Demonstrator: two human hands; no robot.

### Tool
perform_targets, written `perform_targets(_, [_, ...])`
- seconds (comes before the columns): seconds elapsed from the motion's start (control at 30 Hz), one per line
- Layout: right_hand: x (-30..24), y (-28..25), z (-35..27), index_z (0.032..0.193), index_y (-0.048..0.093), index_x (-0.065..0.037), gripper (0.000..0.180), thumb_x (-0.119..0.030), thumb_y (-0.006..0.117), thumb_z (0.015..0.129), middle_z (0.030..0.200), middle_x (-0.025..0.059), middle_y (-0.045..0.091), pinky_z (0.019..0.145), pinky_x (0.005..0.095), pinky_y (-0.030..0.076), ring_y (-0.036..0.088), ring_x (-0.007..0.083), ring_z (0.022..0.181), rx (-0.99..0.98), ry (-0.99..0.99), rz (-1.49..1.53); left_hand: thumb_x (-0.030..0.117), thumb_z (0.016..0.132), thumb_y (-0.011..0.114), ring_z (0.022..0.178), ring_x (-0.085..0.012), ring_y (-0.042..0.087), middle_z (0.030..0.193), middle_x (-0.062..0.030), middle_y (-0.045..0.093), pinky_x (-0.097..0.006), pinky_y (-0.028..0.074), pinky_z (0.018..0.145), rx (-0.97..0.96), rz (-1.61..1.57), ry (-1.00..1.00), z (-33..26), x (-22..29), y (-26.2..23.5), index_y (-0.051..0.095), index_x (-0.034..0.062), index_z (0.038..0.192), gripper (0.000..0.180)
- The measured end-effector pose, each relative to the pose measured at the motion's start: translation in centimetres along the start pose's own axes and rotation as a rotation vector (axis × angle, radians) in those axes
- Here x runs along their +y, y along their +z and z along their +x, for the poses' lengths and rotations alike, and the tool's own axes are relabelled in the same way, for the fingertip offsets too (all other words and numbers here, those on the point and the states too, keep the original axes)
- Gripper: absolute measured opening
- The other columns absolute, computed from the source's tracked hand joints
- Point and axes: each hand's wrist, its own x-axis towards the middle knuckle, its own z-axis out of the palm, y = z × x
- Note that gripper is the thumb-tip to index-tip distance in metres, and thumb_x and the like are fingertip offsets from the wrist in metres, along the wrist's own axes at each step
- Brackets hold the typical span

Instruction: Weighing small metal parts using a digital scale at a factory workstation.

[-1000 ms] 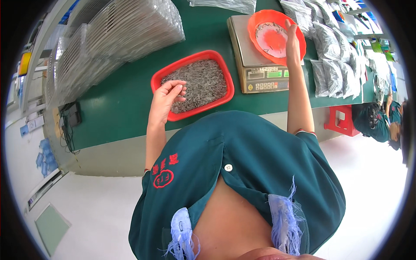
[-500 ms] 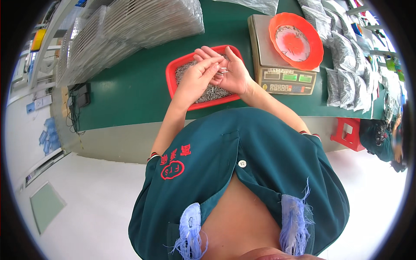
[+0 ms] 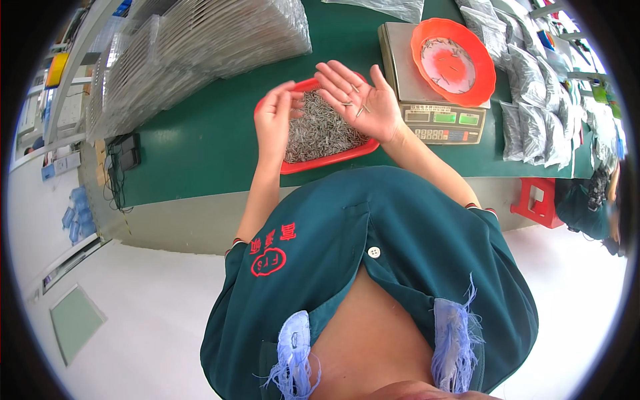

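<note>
Steel pins fill a red tray on the green table, and both hands are raised just above this tray. Right hand is open with the palm up, its fingers spread and a little curled, and a few loose pins lie on the palm. Left hand stands beside it on its edge, fingers close together and bent toward the right palm; I cannot tell if they pinch a pin. Behind the right hand a scale carries an orange bowl with only some pins inside. Clear bags of pins lie to the right. I think the risk is that the loose pins roll off the open palm if it tilts, because nothing grips them; they may fall on the table or floor and not in the tray. Their thin ends could also prick the skin.
</note>
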Motion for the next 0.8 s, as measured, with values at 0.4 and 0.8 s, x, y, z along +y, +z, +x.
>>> perform_targets(0.4, [-4.6,0.8,-2.0,0.141,0.027,-0.001,0.08,-0.063,0.02,0.092,0.148,0.0167,0.027,0.113,0.0457,0.021,0.023,0.0299,0.138,-0.195,-0.155,-0.007,0.026,0.08,0.065,0.093,-0.0292,0.059,0.094,-0.0104,0.06,-0.042,0.049,0.077,-0.394,1.113,0.125,-3.0,-10.0,2.1,0.06,0.0096,0.099,0.026])
perform_targets(0.8, [-16.5,3.5,-6.2,0.138,0.039,-0.005,0.087,-0.07,0.009,0.089,0.14,0.0162,0.041,0.111,0.0428,0.02,0.031,0.0276,0.134,0.612,-0.668,-1.517,0.022,0.086,0.062,0.067,-0.0129,0.062,0.072,-0.0055,0.065,-0.027,0.049,0.059,-0.191,0.749,-0.116,-1.9,-8.2,-0.6,0.067,0.0075,0.101,0.022])
